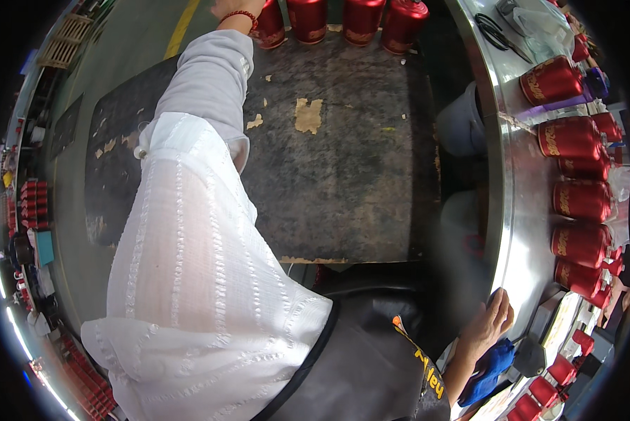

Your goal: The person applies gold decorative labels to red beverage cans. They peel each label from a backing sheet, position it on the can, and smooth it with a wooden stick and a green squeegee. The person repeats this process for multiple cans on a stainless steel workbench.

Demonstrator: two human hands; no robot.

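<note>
My left arm, in a white sleeve, stretches to the far edge of a worn dark board (336, 189). My left hand (236, 8), with a red beaded bracelet at its wrist, is beside the leftmost red metal canister (269, 27); the picture's upper edge cuts off its fingers. More red canisters with gold lettering stand in a row there, among them one (308, 21) and another (405, 27). My right hand (485, 326) rests at the rim of the metal worktable (518, 238), its fingers stretched out and holding nothing. A dark blue cloth (489, 372) lies beside that wrist.
Along the metal worktable lie several red canisters (571, 139), a black cable loop (492, 31) and a clear plastic bag (543, 35). A pale bucket (462, 123) stands between board and worktable. Stacked red goods (34, 203) are at far left. A person's arm (617, 302) shows at the right rim.
</note>
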